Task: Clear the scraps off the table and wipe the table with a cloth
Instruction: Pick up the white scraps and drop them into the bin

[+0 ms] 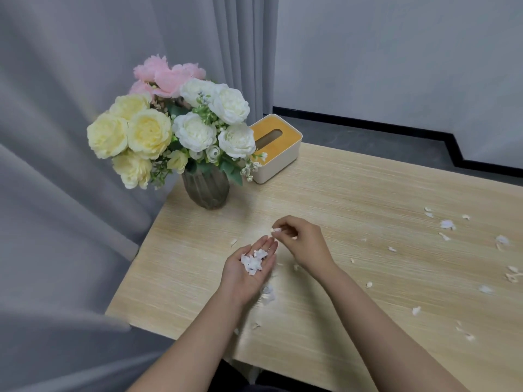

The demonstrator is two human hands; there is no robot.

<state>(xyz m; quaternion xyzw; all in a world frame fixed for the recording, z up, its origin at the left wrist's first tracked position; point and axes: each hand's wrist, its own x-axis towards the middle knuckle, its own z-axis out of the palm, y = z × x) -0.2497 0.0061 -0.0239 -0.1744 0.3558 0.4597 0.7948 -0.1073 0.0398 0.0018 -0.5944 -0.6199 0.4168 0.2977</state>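
My left hand (245,271) is held palm up over the light wooden table (353,188), fingers straight, with a small heap of white paper scraps (252,261) lying in the palm. Just beyond its fingertips, my right hand (302,241) pinches one white scrap (276,229) between thumb and fingers. Several more white scraps lie loose on the table, mostly at the right (447,224), and a few under and near my left wrist (267,292). No cloth is in view.
A ribbed vase (206,190) of pink, yellow and white flowers stands at the table's back left corner. Beside it sits a cream tissue box (276,147) with a yellow lid. Grey curtains hang at the left. The table's front edge is near my forearms.
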